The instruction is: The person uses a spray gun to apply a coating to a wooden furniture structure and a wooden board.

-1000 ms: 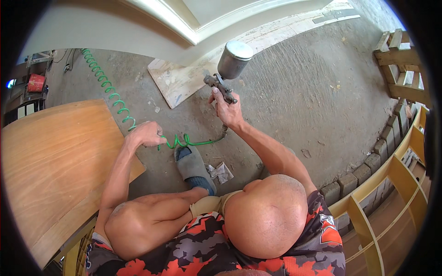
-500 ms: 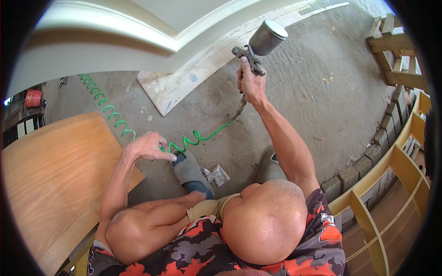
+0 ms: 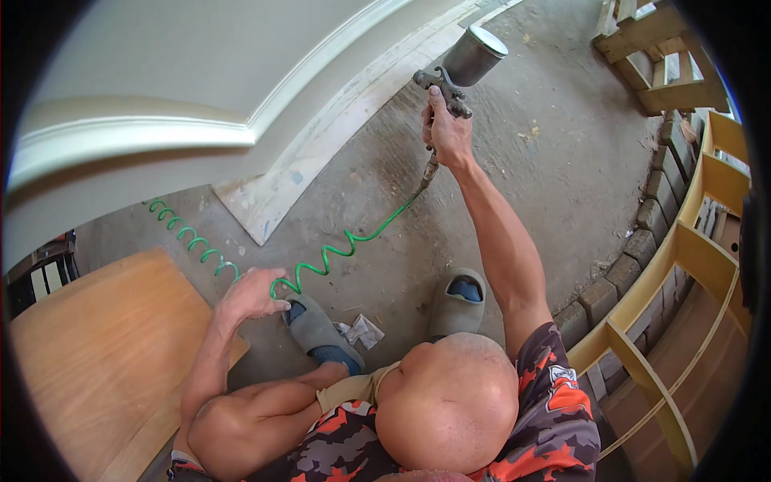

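My right hand (image 3: 450, 132) is wrapped round the handle of a metal spray gun (image 3: 444, 87), held out ahead at arm's length. A grey paint cup (image 3: 474, 56) with a pale lid sits on the gun. From the handle's lower end a green coiled air hose (image 3: 325, 261) runs down to the left. My left hand (image 3: 254, 294) is closed round the hose's coils, above my left slipper. Past that hand the hose continues up and left toward a white moulded panel (image 3: 185, 135). The gun's nozzle end is turned toward the panel side.
A paint-spotted board (image 3: 277, 197) lies on the floor below the white panel. On the left stands a wooden panel (image 3: 104, 345). Along the right are a row of bricks (image 3: 622, 273), a yellowish slatted frame (image 3: 630, 353) and a wooden pallet (image 3: 662, 56). Crumpled paper (image 3: 363, 331) lies between my slippers.
The view has shifted, so more of the white panel and my right slipper show. The hose between my hands is stretched a little longer. Both hands keep their hold.
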{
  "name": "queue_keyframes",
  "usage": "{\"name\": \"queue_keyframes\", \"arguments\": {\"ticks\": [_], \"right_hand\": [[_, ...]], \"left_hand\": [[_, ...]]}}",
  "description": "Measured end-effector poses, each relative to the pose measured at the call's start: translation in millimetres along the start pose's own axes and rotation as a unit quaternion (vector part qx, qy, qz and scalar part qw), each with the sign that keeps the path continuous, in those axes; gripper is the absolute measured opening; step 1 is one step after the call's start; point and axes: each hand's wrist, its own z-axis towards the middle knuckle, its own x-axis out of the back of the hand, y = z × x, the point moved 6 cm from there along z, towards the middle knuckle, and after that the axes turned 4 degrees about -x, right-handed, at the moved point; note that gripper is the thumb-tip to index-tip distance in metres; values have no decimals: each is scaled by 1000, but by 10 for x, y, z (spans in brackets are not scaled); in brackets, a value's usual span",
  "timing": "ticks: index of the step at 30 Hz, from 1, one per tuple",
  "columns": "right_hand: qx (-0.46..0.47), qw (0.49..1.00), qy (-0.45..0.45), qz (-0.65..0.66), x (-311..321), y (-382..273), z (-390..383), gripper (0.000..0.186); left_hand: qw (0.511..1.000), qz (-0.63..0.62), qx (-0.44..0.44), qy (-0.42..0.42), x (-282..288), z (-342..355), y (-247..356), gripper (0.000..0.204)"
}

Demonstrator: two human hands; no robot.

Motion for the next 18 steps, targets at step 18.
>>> {"name": "queue_keyframes", "arguments": {"ticks": [18], "right_hand": [[29, 994, 102, 23, 914, -775, 1351, 53]], "left_hand": [[999, -1, -8, 48, 320, 266, 893, 44]]}}
